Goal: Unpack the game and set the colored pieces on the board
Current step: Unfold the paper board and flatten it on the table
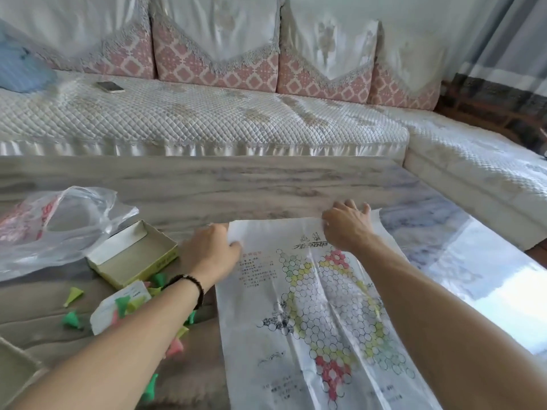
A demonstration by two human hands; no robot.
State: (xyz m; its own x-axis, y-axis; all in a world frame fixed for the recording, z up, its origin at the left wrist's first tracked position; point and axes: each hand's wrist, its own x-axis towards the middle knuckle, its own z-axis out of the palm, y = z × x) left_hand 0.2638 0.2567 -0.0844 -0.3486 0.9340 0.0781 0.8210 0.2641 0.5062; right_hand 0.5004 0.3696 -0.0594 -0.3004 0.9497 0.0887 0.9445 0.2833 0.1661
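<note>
Board sheet [319,315] lengthwise, away from person

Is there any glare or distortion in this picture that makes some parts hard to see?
Head view: strong window glare washes out the glossy table at the right; wide-angle distortion bends the sofa and the table edge; the paper board shines along its creases, and its small print is too soft to read; the coloured pieces at the left look slightly blurred; both hands, left hand and right hand, are evenly lit.
</note>
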